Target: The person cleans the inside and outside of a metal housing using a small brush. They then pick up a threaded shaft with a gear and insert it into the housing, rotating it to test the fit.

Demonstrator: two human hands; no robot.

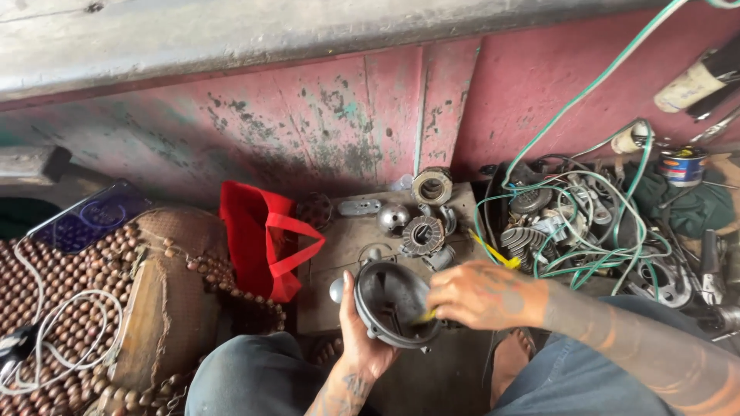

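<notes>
the left hand (361, 339) comes up from 6 o'clock, its fingers curled shut around the rim of a dark round housing (395, 302), which sits low in the middle of the view, tilted with its hollow side facing up. the right hand (482, 294) reaches in from 4 o'clock and rests over the housing's right edge, fingers pinched closed on a small yellow piece (426, 315) that touches the inside of the housing. at 12 o'clock from the housing, on a worn board (347, 239), lie a toothed metal ring (422, 235), a shiny round cap (392, 217) and a coil ring (432, 186). at 2 o'clock sits a pile of metal parts tangled in green wire (617, 223). at 10 o'clock a red bag (262, 235) stands beside a beaded seat mat (73, 308), with a phone (92, 216) above it.
</notes>
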